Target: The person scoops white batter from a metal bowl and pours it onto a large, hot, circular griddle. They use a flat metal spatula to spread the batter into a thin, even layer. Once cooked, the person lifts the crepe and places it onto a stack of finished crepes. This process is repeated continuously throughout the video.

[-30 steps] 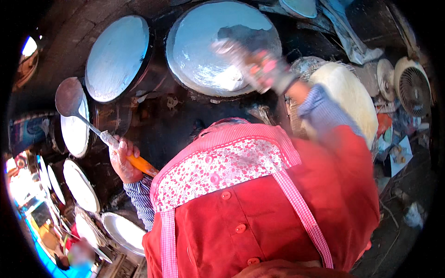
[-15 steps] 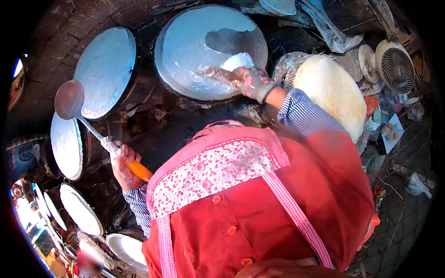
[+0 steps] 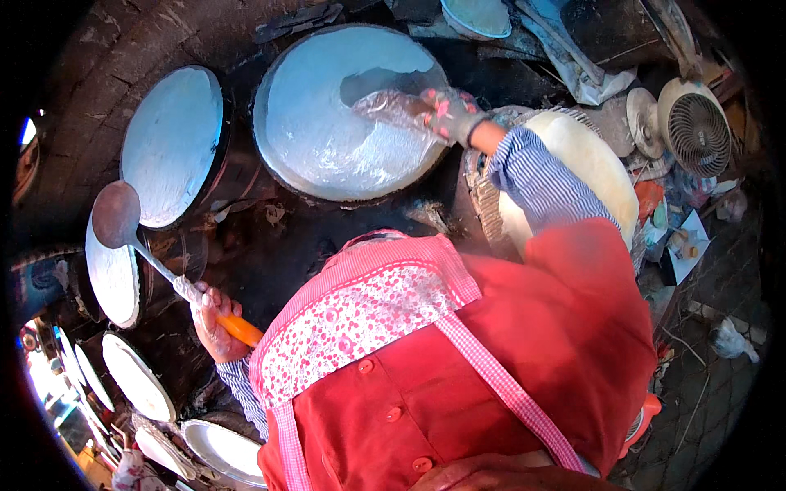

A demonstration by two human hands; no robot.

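My left hand (image 3: pixel 217 323) is wrapped round the orange handle of a long ladle (image 3: pixel 115 214). Its brown, rounded bowl is raised in front of the round plates at the left. My right hand (image 3: pixel 450 114), in a grey glove with pink patches, is closed on a flat, batter-smeared spreader (image 3: pixel 391 108). The spreader lies over the right part of a large round griddle (image 3: pixel 274 168). White batter (image 3: pixel 327 106) coats most of that griddle, while a dark patch beside the spreader has none. My fingers partly hide the spreader's near end.
Several round plates coated white, such as this griddle (image 3: pixel 173 147), curve down the left side. A pale round flatbread (image 3: pixel 585 164) lies on a ridged stand under my right forearm. A fan (image 3: pixel 694 127) stands at the right, and a bowl (image 3: pixel 477 18) at the back.
My right hand and the spreader have moved away from me, up to the bare patch. The white lump by that hand is now spread out. My left hand still holds the ladle.
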